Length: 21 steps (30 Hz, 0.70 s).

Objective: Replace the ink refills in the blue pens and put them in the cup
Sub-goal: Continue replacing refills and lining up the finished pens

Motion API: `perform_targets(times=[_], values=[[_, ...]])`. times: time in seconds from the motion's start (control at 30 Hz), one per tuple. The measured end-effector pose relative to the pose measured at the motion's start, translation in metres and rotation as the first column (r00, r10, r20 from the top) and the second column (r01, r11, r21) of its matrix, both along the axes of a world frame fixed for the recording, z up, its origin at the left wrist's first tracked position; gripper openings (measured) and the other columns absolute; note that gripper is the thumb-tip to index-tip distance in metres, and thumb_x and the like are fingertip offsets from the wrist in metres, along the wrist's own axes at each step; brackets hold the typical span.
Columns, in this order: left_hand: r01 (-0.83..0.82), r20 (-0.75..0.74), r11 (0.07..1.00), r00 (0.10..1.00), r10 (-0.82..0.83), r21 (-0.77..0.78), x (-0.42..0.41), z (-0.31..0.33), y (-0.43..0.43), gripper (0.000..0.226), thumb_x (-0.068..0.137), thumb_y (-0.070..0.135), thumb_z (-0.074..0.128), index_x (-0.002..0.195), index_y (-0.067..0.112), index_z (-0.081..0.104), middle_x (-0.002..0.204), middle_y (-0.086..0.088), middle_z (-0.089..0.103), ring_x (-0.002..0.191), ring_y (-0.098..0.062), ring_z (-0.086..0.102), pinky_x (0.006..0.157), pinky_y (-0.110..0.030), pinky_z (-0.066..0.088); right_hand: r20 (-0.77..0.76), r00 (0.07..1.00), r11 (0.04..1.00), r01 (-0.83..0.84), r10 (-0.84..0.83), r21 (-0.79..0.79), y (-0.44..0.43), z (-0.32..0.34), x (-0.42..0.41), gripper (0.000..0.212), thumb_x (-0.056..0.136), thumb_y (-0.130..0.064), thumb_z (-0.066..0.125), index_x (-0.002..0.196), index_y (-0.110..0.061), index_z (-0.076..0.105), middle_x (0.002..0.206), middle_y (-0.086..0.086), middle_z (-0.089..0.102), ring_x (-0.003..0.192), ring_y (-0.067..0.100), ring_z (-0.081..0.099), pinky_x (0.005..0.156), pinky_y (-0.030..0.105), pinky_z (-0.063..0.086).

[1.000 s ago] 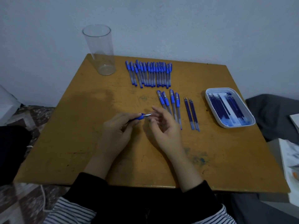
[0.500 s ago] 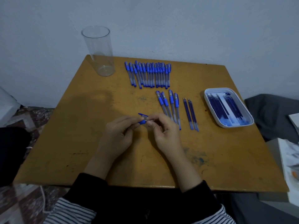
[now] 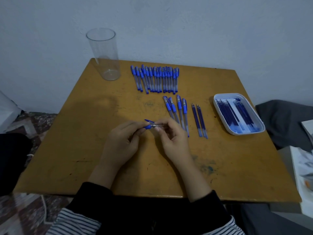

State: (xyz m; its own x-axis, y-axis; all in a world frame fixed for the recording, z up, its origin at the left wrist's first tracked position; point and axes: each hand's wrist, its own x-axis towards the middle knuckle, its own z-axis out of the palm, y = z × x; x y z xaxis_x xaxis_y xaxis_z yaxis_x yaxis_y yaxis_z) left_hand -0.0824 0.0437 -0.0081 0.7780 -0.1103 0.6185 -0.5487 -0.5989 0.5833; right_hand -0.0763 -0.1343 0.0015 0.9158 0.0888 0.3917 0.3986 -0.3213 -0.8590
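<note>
I am watching the left hand (image 3: 123, 143) gripping a blue pen (image 3: 147, 127), the right hand (image 3: 171, 139) pinching its metal tip (image 3: 156, 125); a slipping pinch could send it rolling away.

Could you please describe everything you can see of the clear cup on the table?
The clear cup is a tall, straight-sided cylinder, see-through and plastic-looking. It stands upright, mouth up, on the far left corner of the table, left of the long row of pens. No pens are in it, and nothing but the table touches it.
</note>
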Motion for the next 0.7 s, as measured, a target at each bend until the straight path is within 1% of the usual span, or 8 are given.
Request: perform_targets(times=[0.13,0.2,0.3,0.4,0.47,0.53,0.6,0.7], values=[[-0.001,0.015,1.0,1.0,0.001,-0.008,0.0,0.0008,-0.0008,0.021,0.092,0.004,0.065,0.109,0.01,0.076,0.104,0.011,0.07,0.092,-0.002,0.065,0.082,-0.019,0.05,-0.053,0.998,0.995,-0.029,0.034,0.09,0.002,0.0063,-0.0026,0.015,0.092,-0.016,0.067,0.107,-0.017,0.065,0.094,-0.008,0.064,0.088,0.012,0.062,0.076,0.023,0.052],[0.002,0.019,1.0,1.0,-0.002,-0.004,-0.0003,0.0012,-0.001,0.021,0.093,0.005,0.065,0.11,0.011,0.076,0.105,0.01,0.072,0.094,-0.005,0.067,0.083,-0.02,0.051,-0.071,0.997,0.997,-0.019,0.025,0.073,0.0018,0.0055,-0.0018,0.006,0.096,-0.019,0.063,0.101,-0.017,0.065,0.088,-0.007,0.064,0.085,0.012,0.062,0.073,0.02,0.05],[0.013,-0.001,1.0,1.0,-0.013,0.008,-0.0007,0.0008,-0.001,0.02,0.094,0.008,0.065,0.11,0.012,0.076,0.105,0.008,0.074,0.094,-0.007,0.068,0.082,-0.021,0.051,-0.062,0.998,1.0,-0.023,0.025,0.018,-0.0002,0.0025,-0.0012,0.007,0.098,-0.014,0.058,0.097,-0.015,0.065,0.086,-0.006,0.063,0.084,0.014,0.061,0.073,0.025,0.051],[0.004,-0.008,1.0,1.0,-0.004,0.011,-0.0003,0.0008,-0.0003,0.02,0.093,0.007,0.065,0.109,0.012,0.077,0.104,0.006,0.074,0.093,-0.007,0.068,0.082,-0.019,0.051,-0.058,0.996,0.997,-0.062,0.064,0.045,0.0,0.004,-0.002,0.016,0.094,-0.004,0.06,0.103,-0.017,0.064,0.094,-0.008,0.062,0.092,0.012,0.06,0.08,0.023,0.05],[-0.004,0.002,1.0,1.0,0.004,0.006,0.0002,0.0011,-0.0007,0.021,0.092,0.005,0.066,0.109,0.012,0.076,0.103,0.008,0.073,0.092,-0.004,0.066,0.082,-0.017,0.049,-0.1,0.994,0.992,-0.043,0.054,0.115,0.0013,0.0056,-0.0018,0.021,0.093,-0.004,0.063,0.107,-0.019,0.062,0.092,-0.012,0.061,0.088,0.007,0.06,0.079,0.021,0.05],[-0.008,0.008,1.0,1.0,0.008,-0.005,0.0007,0.0011,-0.0011,0.021,0.092,0.004,0.066,0.108,0.011,0.077,0.101,0.012,0.07,0.09,0.001,0.063,0.08,-0.015,0.048,-0.16,0.986,0.987,-0.014,0.04,0.16,0.0018,0.0052,-0.0005,0.014,0.094,-0.013,0.066,0.107,-0.017,0.063,0.088,-0.009,0.061,0.083,0.005,0.059,0.076,0.024,0.051],[-0.004,0.01,1.0,1.0,0.004,-0.007,0.0005,0.0008,-0.0015,0.021,0.092,0.004,0.066,0.108,0.011,0.077,0.101,0.014,0.069,0.09,0.003,0.063,0.081,-0.016,0.048,-0.178,0.983,0.991,-0.016,0.04,0.134,0.0009,0.0036,0.0006,0.009,0.095,-0.019,0.065,0.101,-0.013,0.066,0.084,-0.009,0.062,0.08,0.006,0.059,0.073,0.024,0.05],[0.005,0.016,1.0,1.0,-0.005,0.016,0.0002,-0.0002,-0.0005,0.021,0.092,0.005,0.066,0.109,0.011,0.077,0.103,0.011,0.071,0.092,-0.002,0.065,0.082,-0.019,0.05,-0.157,0.986,0.993,-0.046,0.063,0.107,-0.0004,0.0036,0.0006,0.006,0.095,-0.01,0.063,0.1,-0.011,0.067,0.087,-0.01,0.063,0.083,0.008,0.06,0.076,0.023,0.05]])
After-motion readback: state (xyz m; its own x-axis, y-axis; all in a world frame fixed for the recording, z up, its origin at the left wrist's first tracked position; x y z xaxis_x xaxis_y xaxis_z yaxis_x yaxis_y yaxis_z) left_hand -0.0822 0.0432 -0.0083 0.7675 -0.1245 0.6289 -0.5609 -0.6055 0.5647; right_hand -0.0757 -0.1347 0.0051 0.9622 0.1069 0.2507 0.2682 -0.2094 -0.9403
